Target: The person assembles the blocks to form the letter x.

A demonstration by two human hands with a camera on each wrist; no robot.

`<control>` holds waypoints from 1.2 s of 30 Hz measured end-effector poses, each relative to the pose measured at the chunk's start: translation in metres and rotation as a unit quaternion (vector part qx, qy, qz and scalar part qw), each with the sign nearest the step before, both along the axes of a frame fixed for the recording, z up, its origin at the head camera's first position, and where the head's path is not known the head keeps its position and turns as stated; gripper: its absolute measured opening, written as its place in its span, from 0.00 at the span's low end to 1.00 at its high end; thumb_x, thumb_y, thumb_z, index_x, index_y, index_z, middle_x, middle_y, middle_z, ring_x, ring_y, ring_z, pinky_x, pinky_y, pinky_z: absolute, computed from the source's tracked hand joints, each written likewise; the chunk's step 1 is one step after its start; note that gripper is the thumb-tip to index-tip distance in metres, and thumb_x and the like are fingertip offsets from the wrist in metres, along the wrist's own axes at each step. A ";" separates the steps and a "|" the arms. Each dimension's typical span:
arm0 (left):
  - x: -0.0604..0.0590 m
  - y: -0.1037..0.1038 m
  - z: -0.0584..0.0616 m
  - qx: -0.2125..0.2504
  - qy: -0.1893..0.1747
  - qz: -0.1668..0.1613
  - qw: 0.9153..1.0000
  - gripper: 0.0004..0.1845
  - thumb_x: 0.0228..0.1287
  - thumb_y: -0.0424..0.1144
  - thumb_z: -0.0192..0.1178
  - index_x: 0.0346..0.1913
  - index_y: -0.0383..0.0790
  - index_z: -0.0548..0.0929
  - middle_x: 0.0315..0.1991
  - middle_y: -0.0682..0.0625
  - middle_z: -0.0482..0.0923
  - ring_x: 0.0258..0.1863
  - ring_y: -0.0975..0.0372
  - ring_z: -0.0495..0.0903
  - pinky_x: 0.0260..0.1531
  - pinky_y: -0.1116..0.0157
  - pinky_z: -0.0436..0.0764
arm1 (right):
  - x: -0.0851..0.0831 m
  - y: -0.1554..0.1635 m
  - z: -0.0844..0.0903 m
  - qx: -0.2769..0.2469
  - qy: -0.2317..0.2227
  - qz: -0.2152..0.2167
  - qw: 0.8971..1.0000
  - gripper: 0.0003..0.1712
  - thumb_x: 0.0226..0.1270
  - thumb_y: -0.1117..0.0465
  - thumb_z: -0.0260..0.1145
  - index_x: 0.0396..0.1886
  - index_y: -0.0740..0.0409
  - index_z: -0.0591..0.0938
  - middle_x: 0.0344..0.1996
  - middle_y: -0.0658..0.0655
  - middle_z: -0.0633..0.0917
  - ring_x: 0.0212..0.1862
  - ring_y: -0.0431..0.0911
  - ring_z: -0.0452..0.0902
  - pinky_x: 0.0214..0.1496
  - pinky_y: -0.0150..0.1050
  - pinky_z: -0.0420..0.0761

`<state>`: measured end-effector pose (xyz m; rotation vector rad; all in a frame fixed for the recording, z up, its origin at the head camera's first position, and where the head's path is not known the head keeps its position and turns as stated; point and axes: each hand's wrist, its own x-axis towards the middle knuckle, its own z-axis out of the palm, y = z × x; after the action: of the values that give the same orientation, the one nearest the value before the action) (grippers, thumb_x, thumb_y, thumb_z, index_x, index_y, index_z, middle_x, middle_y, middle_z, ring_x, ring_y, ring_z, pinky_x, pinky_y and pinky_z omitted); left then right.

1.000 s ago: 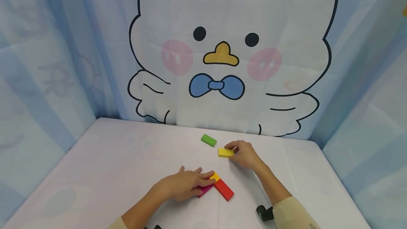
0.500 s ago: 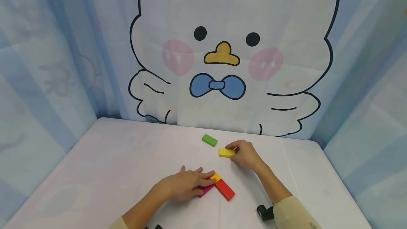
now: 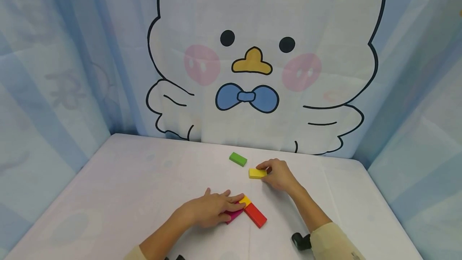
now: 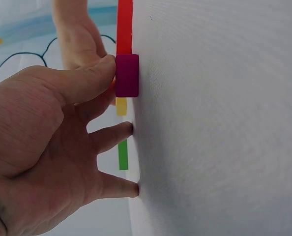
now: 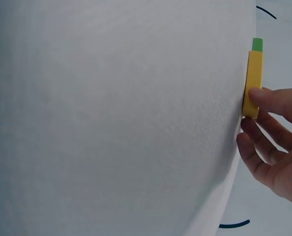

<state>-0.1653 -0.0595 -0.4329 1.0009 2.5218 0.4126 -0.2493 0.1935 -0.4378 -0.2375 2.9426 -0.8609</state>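
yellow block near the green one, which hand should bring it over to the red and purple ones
Right. The right hand already pinches that yellow block; the left hand rests on the purple block.

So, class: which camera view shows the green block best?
The head view: the green block lies flat on the table, whole and apart from both hands. The left wrist view shows only a thin green sliver between fingers; the right wrist view shows just its end beyond the yellow block.

Mostly hidden beneath the left hand (image 3: 209, 210): magenta block (image 3: 234, 214). Beside it, small yellow block (image 3: 245, 200) partly covered by fingers (image 3: 232, 199). Forearms cut off at the bottom edge.
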 end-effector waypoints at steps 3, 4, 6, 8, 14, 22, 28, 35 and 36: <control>0.000 0.001 0.000 0.000 -0.002 0.001 1.000 0.30 0.66 0.47 0.59 0.68 0.72 0.65 0.71 0.69 0.58 0.72 0.53 0.59 0.58 0.30 0.56 | 0.000 0.000 -0.001 0.003 -0.001 0.000 1.000 0.20 0.52 0.69 0.73 0.45 0.48 0.87 0.39 0.48 0.82 0.42 0.46 0.73 0.43 0.39 0.78; 0.000 0.001 0.000 0.000 -0.002 0.001 1.000 0.30 0.66 0.47 0.59 0.68 0.72 0.65 0.71 0.69 0.58 0.72 0.53 0.59 0.58 0.30 0.56 | 0.000 0.000 -0.001 0.005 -0.002 -0.001 1.000 0.20 0.52 0.69 0.73 0.45 0.47 0.87 0.39 0.48 0.82 0.42 0.46 0.72 0.44 0.39 0.79; 0.000 0.001 0.001 -0.001 -0.002 0.001 1.000 0.29 0.66 0.47 0.59 0.68 0.72 0.65 0.71 0.69 0.58 0.72 0.54 0.59 0.58 0.30 0.56 | 0.000 0.000 -0.001 0.008 -0.003 -0.002 1.000 0.20 0.53 0.69 0.73 0.46 0.47 0.87 0.40 0.48 0.82 0.43 0.46 0.72 0.44 0.39 0.79; 0.000 0.001 0.001 -0.001 -0.001 0.000 1.000 0.29 0.66 0.47 0.59 0.68 0.72 0.65 0.71 0.69 0.58 0.72 0.54 0.59 0.58 0.30 0.57 | 0.000 0.000 -0.001 0.011 -0.003 -0.003 1.000 0.20 0.53 0.69 0.73 0.46 0.47 0.87 0.40 0.48 0.82 0.42 0.46 0.72 0.44 0.39 0.79; 0.000 0.001 0.001 -0.001 0.001 -0.002 1.000 0.30 0.66 0.47 0.59 0.68 0.72 0.64 0.71 0.69 0.57 0.72 0.54 0.59 0.58 0.30 0.57 | 0.001 0.000 0.000 0.017 -0.002 -0.005 1.000 0.20 0.53 0.69 0.73 0.45 0.47 0.87 0.40 0.49 0.82 0.43 0.46 0.72 0.45 0.40 0.79; -0.001 0.000 -0.002 0.002 0.003 -0.005 1.000 0.30 0.66 0.47 0.59 0.68 0.72 0.64 0.71 0.69 0.56 0.72 0.54 0.58 0.58 0.30 0.56 | 0.004 -0.001 0.003 0.020 0.000 -0.006 1.000 0.20 0.53 0.70 0.71 0.45 0.48 0.87 0.41 0.50 0.82 0.44 0.47 0.73 0.46 0.40 0.80; 0.000 -0.001 -0.001 0.006 -0.003 -0.002 1.000 0.29 0.67 0.47 0.58 0.68 0.72 0.64 0.71 0.69 0.56 0.72 0.54 0.58 0.58 0.30 0.56 | 0.005 -0.002 0.006 0.022 -0.004 -0.006 1.000 0.20 0.54 0.71 0.71 0.45 0.48 0.87 0.42 0.51 0.82 0.44 0.47 0.73 0.46 0.40 0.80; 0.000 -0.001 0.000 0.006 -0.009 0.004 1.000 0.29 0.67 0.47 0.58 0.68 0.72 0.64 0.71 0.69 0.57 0.72 0.54 0.58 0.59 0.30 0.55 | 0.007 -0.003 0.007 0.019 -0.008 -0.004 1.000 0.19 0.54 0.70 0.71 0.45 0.48 0.87 0.42 0.50 0.82 0.45 0.48 0.73 0.47 0.41 0.80; 0.000 -0.001 0.000 0.005 -0.009 0.004 1.000 0.29 0.67 0.47 0.58 0.68 0.72 0.64 0.71 0.69 0.57 0.72 0.54 0.58 0.59 0.30 0.55 | 0.007 -0.003 0.007 0.019 -0.008 -0.003 1.000 0.19 0.54 0.71 0.71 0.45 0.49 0.87 0.42 0.50 0.82 0.45 0.48 0.73 0.47 0.41 0.80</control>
<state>-0.1651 -0.0603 -0.4327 0.9860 2.5109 0.4367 -0.2427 0.1906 -0.4312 -0.2204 2.9436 -0.8041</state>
